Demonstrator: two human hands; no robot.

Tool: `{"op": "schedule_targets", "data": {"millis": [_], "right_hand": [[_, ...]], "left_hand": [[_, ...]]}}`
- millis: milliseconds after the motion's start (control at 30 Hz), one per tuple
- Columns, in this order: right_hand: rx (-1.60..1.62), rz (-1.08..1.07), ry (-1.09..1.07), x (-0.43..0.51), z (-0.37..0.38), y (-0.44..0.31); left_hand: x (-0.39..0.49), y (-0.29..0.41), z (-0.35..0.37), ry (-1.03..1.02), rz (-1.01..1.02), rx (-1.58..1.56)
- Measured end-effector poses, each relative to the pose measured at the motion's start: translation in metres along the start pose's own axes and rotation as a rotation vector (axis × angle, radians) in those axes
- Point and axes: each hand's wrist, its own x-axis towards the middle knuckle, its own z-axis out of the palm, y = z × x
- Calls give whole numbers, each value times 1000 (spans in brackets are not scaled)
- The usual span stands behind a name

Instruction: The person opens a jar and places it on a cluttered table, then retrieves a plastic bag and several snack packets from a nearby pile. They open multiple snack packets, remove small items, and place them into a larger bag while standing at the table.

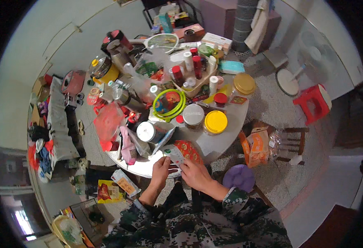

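At the near edge of a cluttered round table [231,136], my left hand [160,170] and my right hand [195,174] hold a small pale printed packet [172,153] between them, thumbs on top. Its left end is at my left fingertips and its lower right part is in my right fingers. Just behind it lies a red patterned sheet or packet [188,150]. A white-lidded container [146,131], a grey-lidded jar [193,114] and a yellow-lidded jar [215,122] stand farther back. What is under my fingers is hidden.
Yellow-green coiled tubing [181,107], a basket of bottles [197,88], a gold-lidded jar [244,83] and a steel flask [122,94] crowd the table. A purple stool [239,178] stands right of me, with an orange bag [257,145] beyond. A yellow packet [110,191] lies to the left.
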Motion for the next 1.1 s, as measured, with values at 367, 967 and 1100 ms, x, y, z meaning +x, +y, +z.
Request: {"op": "schedule_targets", "data": {"millis": [367, 967, 1100], "right_hand": [[617, 343, 208, 2, -26, 59], [999, 259, -19, 29, -96, -62], [687, 131, 105, 41, -127, -102]], "left_hand": [[-40, 57, 44, -194, 761, 715], [-103, 146, -52, 456, 1433, 764], [-109, 156, -59, 601, 1357, 594]]}}
